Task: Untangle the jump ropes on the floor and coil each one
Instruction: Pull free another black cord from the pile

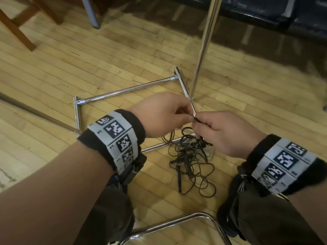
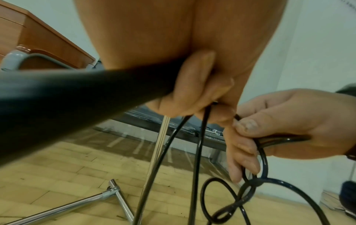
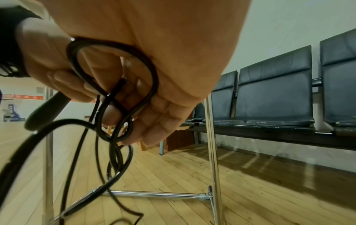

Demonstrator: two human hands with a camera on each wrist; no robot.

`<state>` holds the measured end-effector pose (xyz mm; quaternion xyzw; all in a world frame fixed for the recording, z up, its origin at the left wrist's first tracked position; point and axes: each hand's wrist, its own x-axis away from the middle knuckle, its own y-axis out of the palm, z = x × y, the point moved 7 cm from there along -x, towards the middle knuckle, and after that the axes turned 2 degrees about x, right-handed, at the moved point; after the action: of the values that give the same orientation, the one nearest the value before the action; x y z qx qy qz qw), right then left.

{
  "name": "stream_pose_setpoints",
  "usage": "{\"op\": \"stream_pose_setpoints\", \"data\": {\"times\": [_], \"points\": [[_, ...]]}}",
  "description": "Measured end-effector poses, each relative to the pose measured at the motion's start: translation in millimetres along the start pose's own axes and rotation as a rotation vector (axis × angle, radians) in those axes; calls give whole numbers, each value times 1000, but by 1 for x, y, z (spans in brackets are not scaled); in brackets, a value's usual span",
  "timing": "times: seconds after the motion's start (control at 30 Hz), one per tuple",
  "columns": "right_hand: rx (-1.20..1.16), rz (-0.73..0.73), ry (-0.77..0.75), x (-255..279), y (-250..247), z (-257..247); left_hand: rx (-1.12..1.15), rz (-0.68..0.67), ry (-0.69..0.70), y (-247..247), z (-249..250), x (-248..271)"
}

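Note:
A tangle of thin black jump ropes (image 1: 191, 165) lies on the wooden floor between my knees, with one black handle (image 1: 179, 177) lying in it. Both hands meet just above the pile. My left hand (image 1: 185, 115) grips a black rope handle (image 2: 77, 94), and two cord strands (image 2: 198, 144) hang down from its fingers. My right hand (image 1: 198, 126) pinches a knotted loop of black cord (image 3: 115, 91) between thumb and fingers. More loops (image 2: 248, 190) dangle below it toward the pile.
A chrome rack base (image 1: 127, 89) frames the floor behind the pile, and its upright pole (image 1: 203, 46) rises just beyond my hands. A bent chrome tube (image 1: 177, 221) runs near my legs. Black bench seats (image 3: 273, 94) line the wall. Wooden furniture legs (image 1: 16, 27) stand far left.

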<state>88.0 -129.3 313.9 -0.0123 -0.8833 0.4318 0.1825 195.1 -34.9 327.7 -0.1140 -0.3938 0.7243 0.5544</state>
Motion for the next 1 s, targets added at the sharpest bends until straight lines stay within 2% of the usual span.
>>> {"op": "stream_pose_setpoints", "data": {"times": [0.1,0.17,0.3,0.37,0.43,0.53,0.57,0.67,0.77,0.87,1.0], "points": [[13,-28,55,-3,0,16,20,176,21,-17,-1,-1],[76,-132,155,-5,8,35,103,324,9,-30,-3,2],[266,-408,263,2,38,67,393,649,-159,-65,-31,12],[309,-447,280,5,44,76,356,688,-210,-70,-42,14],[279,-392,292,3,39,75,262,589,-252,-61,-47,11],[133,-194,264,-5,21,57,52,350,-275,-35,-46,4],[84,-137,242,-7,15,50,6,324,-256,-31,-42,3],[-21,-115,204,-9,13,34,112,280,-123,-22,-22,2],[-43,-105,210,-7,15,27,174,82,-16,-2,-4,1],[-14,-22,147,-6,8,21,162,-9,-22,10,-1,-2],[100,35,95,-7,2,21,315,-7,-39,11,1,-3]]}}
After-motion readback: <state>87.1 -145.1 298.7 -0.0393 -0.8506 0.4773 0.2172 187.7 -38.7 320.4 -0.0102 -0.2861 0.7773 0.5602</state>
